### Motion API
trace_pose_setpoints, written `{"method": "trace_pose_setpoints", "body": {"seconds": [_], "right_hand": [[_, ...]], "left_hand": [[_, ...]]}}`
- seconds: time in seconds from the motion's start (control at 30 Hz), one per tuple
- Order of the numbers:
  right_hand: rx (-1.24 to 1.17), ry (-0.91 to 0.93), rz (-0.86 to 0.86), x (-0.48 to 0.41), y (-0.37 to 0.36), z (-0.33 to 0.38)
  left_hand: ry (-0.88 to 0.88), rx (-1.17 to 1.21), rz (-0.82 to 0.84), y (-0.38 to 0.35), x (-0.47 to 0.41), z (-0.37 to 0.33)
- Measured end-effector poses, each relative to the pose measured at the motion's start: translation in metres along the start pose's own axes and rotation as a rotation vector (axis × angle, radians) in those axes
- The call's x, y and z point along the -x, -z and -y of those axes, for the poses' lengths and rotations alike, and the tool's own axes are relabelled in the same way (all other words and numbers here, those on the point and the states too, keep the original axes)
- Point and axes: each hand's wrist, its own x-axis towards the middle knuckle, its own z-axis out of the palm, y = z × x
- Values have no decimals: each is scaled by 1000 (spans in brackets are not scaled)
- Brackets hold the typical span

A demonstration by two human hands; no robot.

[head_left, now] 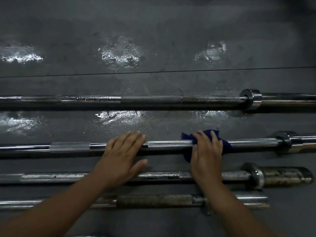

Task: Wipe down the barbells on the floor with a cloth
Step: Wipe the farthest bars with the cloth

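Right of centre, my right hand (207,151) clamps the blue cloth (225,145) round the second barbell (169,144) on the floor; my left hand (122,156) lies flat, steadying it. If that press slackens, the bar may roll.

Bare floor (153,124) between barbells (150,99)

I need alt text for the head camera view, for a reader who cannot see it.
A person's right hand presses a dark blue cloth onto the second barbell of four lying parallel on a wet grey floor. The left hand rests flat, fingers straight, on the same bar.
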Motion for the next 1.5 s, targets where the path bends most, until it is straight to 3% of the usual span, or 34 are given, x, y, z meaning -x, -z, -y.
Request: {"method": "trace_pose_setpoints", "body": {"seconds": [0.13, 0.27, 0.4, 0.47, 0.53, 0.6, 0.67, 0.73, 0.8, 0.83, 0.93, 1.03, 1.13, 1.23, 1.4, 1.43, 1.5], "right_hand": [[-35, 105, 31, -48, 12, 3], [-384, 4, 11, -86, 27, 0], [-161, -73, -190, -79, 24, -27], [-89, -149, -166, -79, 7, 1], [-28, 15, -67, -67, -17, 52], [23, 365, -9, -47, -35, 87], [41, 516, 65, -57, -25, 69], [138, 372, 15, -69, -6, 29], [112, 104, -78, -67, 9, 10], [73, 54, -98, -62, 8, 15], [55, 173, -49, -45, -3, 44], [101, 263, 68, -53, 6, 33], [31, 193, -9, -55, 14, 4], [16, 119, -65, -55, 28, -31], [-88, -327, -168, -56, 64, -100], [-99, -355, -179, -55, 67, -102], [6, -176, -63, -48, 62, -84]], "left_hand": [[0, -35, -33, 18, -37, 17], [-21, -73, -85, 27, -45, 30], [26, -74, -85, 18, -39, 28], [47, -57, -83, 17, -44, 27], [59, -54, -84, 18, -45, 23], [75, -27, -124, 18, -44, 19], [98, -15, -190, 19, -46, 17], [107, -34, -206, 24, -48, 16], [83, -62, -184, 31, -56, 14], [63, -61, -170, 33, -60, 10], [6, 8, -78, 32, -68, -13], [-16, -67, -11, 25, -65, -30], [-36, -94, -15, 23, -56, -30], [-63, -59, 84, 30, -52, -27], [-127, -29, 303, 53, -43, -23], [-131, -60, 324, 56, -44, -25], [-105, -114, 321, 56, -50, -42]]}}
